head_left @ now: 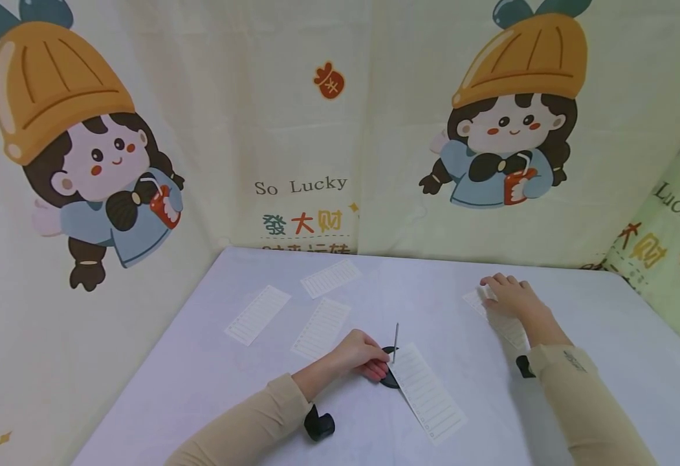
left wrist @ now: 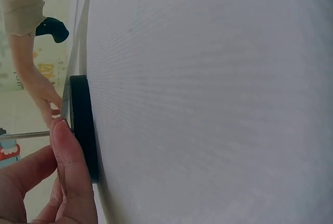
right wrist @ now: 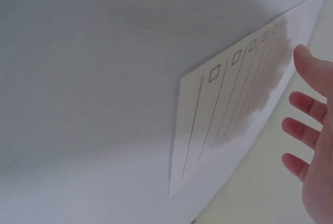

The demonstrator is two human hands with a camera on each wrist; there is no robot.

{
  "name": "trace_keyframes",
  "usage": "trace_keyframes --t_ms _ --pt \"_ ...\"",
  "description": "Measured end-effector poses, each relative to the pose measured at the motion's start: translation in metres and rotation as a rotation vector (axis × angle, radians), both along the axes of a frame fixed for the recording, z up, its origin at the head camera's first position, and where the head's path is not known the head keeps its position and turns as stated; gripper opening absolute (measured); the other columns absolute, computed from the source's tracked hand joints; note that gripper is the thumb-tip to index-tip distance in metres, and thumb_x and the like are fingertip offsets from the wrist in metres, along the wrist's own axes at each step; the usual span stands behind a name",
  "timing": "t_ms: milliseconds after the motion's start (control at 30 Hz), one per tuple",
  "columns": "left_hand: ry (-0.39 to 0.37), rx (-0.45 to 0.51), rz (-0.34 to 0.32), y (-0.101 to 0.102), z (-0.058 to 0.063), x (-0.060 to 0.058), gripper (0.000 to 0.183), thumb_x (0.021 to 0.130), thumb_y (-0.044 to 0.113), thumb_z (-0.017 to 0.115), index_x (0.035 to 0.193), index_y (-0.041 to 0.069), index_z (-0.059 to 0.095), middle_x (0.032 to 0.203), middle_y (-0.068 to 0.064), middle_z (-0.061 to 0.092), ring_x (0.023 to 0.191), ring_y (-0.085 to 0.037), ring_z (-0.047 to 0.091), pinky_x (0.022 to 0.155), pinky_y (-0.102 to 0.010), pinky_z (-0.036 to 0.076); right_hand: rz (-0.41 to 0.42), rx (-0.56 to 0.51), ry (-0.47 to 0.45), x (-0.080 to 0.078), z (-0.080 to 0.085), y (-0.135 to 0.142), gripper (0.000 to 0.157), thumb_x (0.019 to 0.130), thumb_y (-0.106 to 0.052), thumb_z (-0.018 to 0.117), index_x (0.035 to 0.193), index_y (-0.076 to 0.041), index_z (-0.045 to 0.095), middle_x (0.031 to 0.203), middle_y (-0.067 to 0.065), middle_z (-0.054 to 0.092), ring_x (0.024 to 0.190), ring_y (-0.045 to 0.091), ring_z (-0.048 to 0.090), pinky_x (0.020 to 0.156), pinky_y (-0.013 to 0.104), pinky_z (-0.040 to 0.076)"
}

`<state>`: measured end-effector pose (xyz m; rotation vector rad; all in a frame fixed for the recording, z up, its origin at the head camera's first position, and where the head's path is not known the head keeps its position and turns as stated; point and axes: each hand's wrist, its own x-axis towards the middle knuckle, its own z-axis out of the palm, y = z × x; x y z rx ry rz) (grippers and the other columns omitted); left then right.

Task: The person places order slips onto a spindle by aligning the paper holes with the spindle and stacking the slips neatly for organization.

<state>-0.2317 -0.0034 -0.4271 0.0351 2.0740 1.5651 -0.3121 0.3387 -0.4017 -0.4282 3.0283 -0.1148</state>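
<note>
White card or stiff paper, by the look of it, is what the person has pinched in the left hand [head_left: 356,356]: a ruled slip [head_left: 431,396], its far end over the black round base [head_left: 391,383] and the rest slanting toward the near right of the pale table [head_left: 165,408]. Beside those fingertips rises a thin metal spike [head_left: 396,336]; whether it passes through the slip I cannot tell from where I stand.

Off to the right and farther back, the right hand [head_left: 511,301] reaches over another slip [head_left: 511,330]. Its fingers are spread and loosely bent, with nothing gripped; contact with the paper is not plain to me. Three more slips lie near one another to the far left: a left one [head_left: 257,315], a far one [head_left: 331,278] and a nearer one [head_left: 321,328].

I'd judge each slip almost weightless, springy enough to keep flat, yet easy to crease or tear, most of all close to the spike. Lying flush, one may slide under a fingertip before it lifts, so an edge or corner is the place to take it, thumb against finger, pinched lightly. The spike's tip looks narrow; fingers belong out at the paper's margin.
</note>
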Motion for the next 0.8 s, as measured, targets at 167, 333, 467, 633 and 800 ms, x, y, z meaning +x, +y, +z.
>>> trace_keyframes --t_ms 167,333,467,633,800 --pt "0.003 0.007 -0.011 0.000 -0.002 -0.002 0.010 0.081 0.005 0.066 0.082 -0.005 0.065 0.064 -0.011 0.065 0.050 -0.013 0.060 0.053 -0.029 0.054 -0.041 0.010 -0.042 -0.006 -0.001 0.002 0.043 0.090 -0.024 0.055 0.125 -0.003 0.040 0.120 0.025 0.041 0.110 0.048 0.036 0.087 0.064 0.027" --pt "0.006 -0.003 -0.005 -0.001 -0.004 -0.003 0.010 0.081 0.005 0.066 0.082 -0.005 0.065 0.065 -0.012 0.065 0.050 -0.014 0.060 0.053 -0.030 0.054 -0.056 0.014 -0.057 -0.011 -0.002 0.002 0.041 0.092 -0.024 0.054 0.125 -0.004 0.040 0.117 0.024 0.041 0.108 0.047 0.036 0.087 0.064 0.026" --pt "0.003 -0.006 -0.003 -0.001 -0.003 -0.003 0.010 0.081 0.005 0.066 0.081 -0.005 0.065 0.064 -0.012 0.065 0.049 -0.013 0.060 0.053 -0.030 0.054 -0.066 0.035 -0.066 -0.012 -0.002 0.001 0.039 0.092 -0.022 0.053 0.124 -0.004 0.040 0.115 0.023 0.041 0.107 0.046 0.036 0.087 0.064 0.025" --pt "0.002 0.003 -0.002 -0.001 -0.004 -0.002 0.009 0.081 0.004 0.066 0.081 -0.005 0.065 0.063 -0.011 0.064 0.048 -0.013 0.059 0.052 -0.030 0.054 -0.087 0.008 -0.094 -0.011 -0.002 -0.001 0.038 0.092 -0.022 0.054 0.123 -0.005 0.041 0.114 0.024 0.041 0.106 0.046 0.036 0.088 0.065 0.023" --pt "0.007 0.009 -0.004 -0.001 -0.005 -0.003 0.009 0.081 0.005 0.065 0.081 -0.005 0.065 0.063 -0.010 0.064 0.048 -0.013 0.059 0.052 -0.029 0.054 -0.103 0.015 -0.104 -0.014 -0.007 0.001 0.036 0.092 -0.022 0.054 0.121 -0.006 0.041 0.113 0.023 0.042 0.106 0.045 0.037 0.088 0.064 0.022"
